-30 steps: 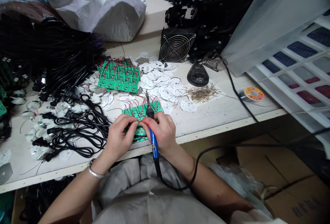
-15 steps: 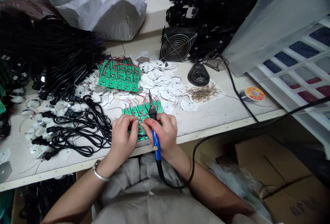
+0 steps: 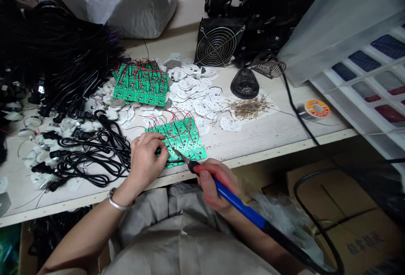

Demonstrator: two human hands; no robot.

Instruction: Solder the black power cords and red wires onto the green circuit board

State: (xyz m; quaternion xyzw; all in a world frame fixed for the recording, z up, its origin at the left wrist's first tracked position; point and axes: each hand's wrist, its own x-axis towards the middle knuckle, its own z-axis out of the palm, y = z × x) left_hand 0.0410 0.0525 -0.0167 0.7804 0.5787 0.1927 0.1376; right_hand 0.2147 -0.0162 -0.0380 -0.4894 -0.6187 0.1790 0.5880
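A green circuit board (image 3: 198, 146) with red and black wires lies near the bench's front edge. My left hand (image 3: 148, 155) rests at the board's left side, thumb and fingers pinched together; what they hold is hidden. A black cable runs from beneath that hand along the board's lower edge. In my right hand (image 3: 218, 184) is a blue-handled soldering iron (image 3: 234, 201), held like a pen. Its tip points left and reaches the board close to my left fingertips; whether it touches cannot be told. Behind lies a stack of similar wired green boards (image 3: 141, 85).
Black cables with plugs (image 3: 91, 152) lie at left among white parts. White discs (image 3: 190, 93) spread behind the board. Farther back stand a fan (image 3: 218, 45) and an iron stand (image 3: 245, 83). A solder spool (image 3: 316, 109) sits right, beside plastic drawers (image 3: 351, 76).
My right hand has moved right and down, and the iron has swung from pointing away from me to its tip at the board. My left hand stays by the board.
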